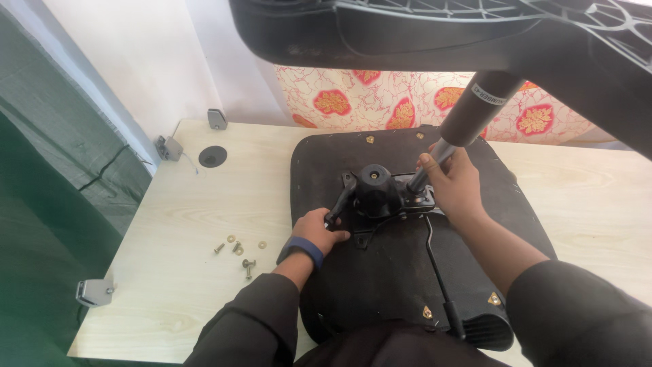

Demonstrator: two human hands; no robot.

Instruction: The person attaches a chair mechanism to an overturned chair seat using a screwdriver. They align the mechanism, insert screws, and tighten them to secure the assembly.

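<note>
Seat: an upturned office chair seat (380,272), dark and fabric-backed, is lying flat on the pale wood-grain surface (170,231), filling its middle
Mechanism: a black metal tilt plate (380,197) with a rounded hub is sitting on the seat's underside, a thin black lever (438,265) running from it toward the near edge
Left hand: the left hand (316,231) (a blue band at the wrist) is resting on the seat, its fingers closing around a short black handle (339,202) at the plate's left side
Right hand: the right hand (454,183) is gripping the smooth grey gas cylinder (468,115) low on its narrow shaft, fingers wrapped tight
Overhead: a ribbed black plastic chair base (475,34) is hanging across the top, blocking the view beyond
Loose hardware: brass-coloured washers and bolts (239,251) are lying just left of the seat
Edges: grey metal clamps (94,291) are sitting at the surface's left side, a green cloth (47,224) beside them
</note>
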